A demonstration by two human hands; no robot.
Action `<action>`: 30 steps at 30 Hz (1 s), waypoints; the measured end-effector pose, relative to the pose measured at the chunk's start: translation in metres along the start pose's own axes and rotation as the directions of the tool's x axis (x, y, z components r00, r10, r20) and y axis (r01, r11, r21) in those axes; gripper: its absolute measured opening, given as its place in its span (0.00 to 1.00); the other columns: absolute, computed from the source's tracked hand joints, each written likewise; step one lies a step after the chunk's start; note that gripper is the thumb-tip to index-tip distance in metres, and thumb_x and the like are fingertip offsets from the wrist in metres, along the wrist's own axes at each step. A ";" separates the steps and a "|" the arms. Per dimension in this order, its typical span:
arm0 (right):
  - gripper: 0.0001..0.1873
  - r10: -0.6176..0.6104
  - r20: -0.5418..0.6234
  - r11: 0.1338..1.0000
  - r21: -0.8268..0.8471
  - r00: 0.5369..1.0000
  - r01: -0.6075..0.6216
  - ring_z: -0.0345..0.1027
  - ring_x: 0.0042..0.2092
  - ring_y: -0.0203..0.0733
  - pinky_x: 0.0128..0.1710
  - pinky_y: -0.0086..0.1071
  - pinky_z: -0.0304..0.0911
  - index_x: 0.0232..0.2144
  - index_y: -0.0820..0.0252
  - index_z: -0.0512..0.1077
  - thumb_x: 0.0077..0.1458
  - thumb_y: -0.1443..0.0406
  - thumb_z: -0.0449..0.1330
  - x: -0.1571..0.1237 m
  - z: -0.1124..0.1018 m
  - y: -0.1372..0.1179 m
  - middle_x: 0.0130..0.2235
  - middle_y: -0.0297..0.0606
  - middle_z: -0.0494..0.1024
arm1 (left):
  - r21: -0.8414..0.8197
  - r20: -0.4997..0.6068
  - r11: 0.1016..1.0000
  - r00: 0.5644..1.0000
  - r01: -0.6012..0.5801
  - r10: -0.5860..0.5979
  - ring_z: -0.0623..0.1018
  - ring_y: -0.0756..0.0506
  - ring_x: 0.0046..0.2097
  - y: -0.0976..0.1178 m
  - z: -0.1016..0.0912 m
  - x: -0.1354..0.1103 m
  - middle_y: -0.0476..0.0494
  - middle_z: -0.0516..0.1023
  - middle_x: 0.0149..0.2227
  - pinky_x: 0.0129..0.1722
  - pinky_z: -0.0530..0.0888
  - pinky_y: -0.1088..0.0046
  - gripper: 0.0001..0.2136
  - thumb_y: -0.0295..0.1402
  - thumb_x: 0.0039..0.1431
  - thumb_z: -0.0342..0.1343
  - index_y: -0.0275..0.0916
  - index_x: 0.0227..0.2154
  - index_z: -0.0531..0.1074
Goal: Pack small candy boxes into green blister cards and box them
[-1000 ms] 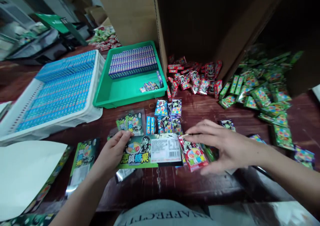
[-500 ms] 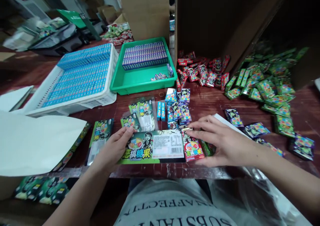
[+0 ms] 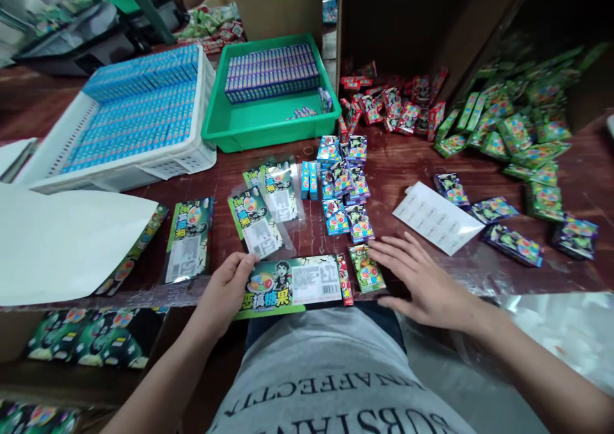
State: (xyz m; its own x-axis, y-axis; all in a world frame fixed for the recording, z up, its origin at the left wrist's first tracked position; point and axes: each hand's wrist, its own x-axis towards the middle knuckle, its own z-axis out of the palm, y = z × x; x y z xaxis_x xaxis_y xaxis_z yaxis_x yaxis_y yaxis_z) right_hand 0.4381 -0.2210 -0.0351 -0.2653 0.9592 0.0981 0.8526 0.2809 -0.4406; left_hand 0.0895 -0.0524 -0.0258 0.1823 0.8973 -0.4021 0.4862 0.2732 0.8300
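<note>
My left hand (image 3: 224, 293) grips the left end of a printed green-and-black candy pouch (image 3: 292, 284) at the table's near edge. A red candy box (image 3: 343, 279) sits at the pouch's right mouth, with a green candy box (image 3: 366, 268) beside it. My right hand (image 3: 422, 280) lies open with fingers spread, fingertips touching the green box. Small blue and purple candy boxes (image 3: 343, 188) are clustered just beyond.
A white crate of blue boxes (image 3: 129, 117) and a green tray of purple boxes (image 3: 268, 111) stand at the back left. Red boxes (image 3: 393, 105) and green boxes (image 3: 518, 133) are heaped by a cardboard carton. Flat pouches (image 3: 189, 239), a white label sheet (image 3: 437, 218) and white paper (image 3: 62, 242) lie around.
My right hand let go of the red and green boxes at the pouch's mouth and opened flat. The view tilted down and back; the left hand kept hold of the pouch.
</note>
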 end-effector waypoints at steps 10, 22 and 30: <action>0.29 -0.040 -0.034 0.982 0.183 0.999 0.045 0.46 0.71 0.60 0.65 0.62 0.55 0.64 0.53 0.63 0.62 0.60 0.62 0.014 0.008 -0.009 0.71 0.51 0.51 | -0.173 0.018 0.983 0.998 0.058 -0.056 0.73 0.48 0.28 0.009 0.015 -0.007 0.54 0.73 0.28 0.28 0.71 0.75 0.23 0.56 0.52 0.64 0.42 0.36 0.71; 0.30 -0.120 -0.008 0.875 0.471 0.993 0.110 0.60 0.64 0.50 0.63 0.48 0.62 0.61 0.51 0.67 0.58 0.56 0.68 0.014 -0.009 -0.011 0.63 0.47 0.64 | -0.202 0.108 0.960 0.979 0.192 -0.173 0.73 0.50 0.24 0.033 0.006 -0.007 0.55 0.73 0.25 0.22 0.70 0.78 0.25 0.57 0.45 0.68 0.42 0.35 0.72; 0.34 -0.106 -0.108 0.943 0.306 0.989 0.134 0.57 0.66 0.55 0.63 0.55 0.61 0.63 0.50 0.65 0.58 0.53 0.67 0.030 -0.008 -0.016 0.65 0.48 0.63 | -0.294 0.077 0.947 0.991 0.129 -0.111 0.75 0.49 0.27 0.030 0.017 -0.004 0.54 0.75 0.28 0.26 0.74 0.76 0.23 0.55 0.51 0.67 0.42 0.38 0.71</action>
State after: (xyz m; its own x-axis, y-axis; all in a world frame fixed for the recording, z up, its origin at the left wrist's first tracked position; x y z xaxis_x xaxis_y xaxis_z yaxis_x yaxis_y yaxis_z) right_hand 0.4197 -0.1970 -0.0182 -0.3039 0.9220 0.2397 0.6303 0.3833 -0.6752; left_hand 0.1175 -0.0540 -0.0061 0.1925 0.8317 -0.5207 0.2331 0.4767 0.8476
